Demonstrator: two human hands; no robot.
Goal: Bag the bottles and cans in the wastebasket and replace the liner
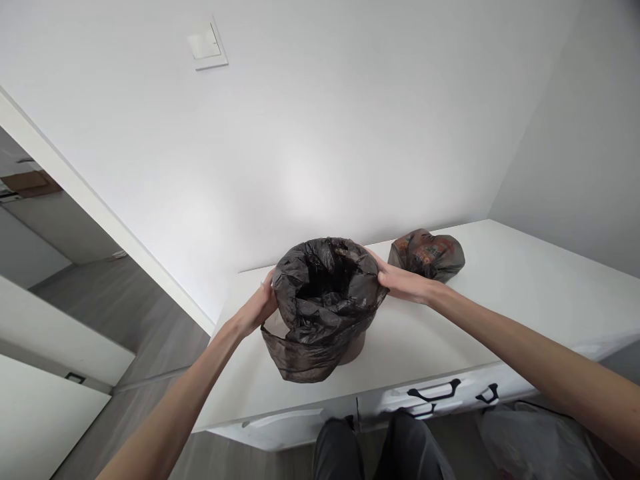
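A black plastic garbage bag (325, 327) lines a round bin (354, 349) standing on a white cabinet top. Its edge is folded outward over the rim and hangs loose and low at the front left. The opening faces me, dark inside. My left hand (261, 303) grips the bag at the left side of the rim, its fingers partly hidden behind the plastic. On the opposite side, my right hand (400, 280) is closed on the bag and rim, with the thumb on the near side. Only a small pinkish-brown part of the bin shows below the plastic.
Behind my right hand, a crumpled dark plastic bag (427, 255) with reddish print lies on the cabinet top (500, 293) near the wall. Black drawer handles (434, 390) project at the front. A pale plastic bag (540, 440) is on the floor at lower right.
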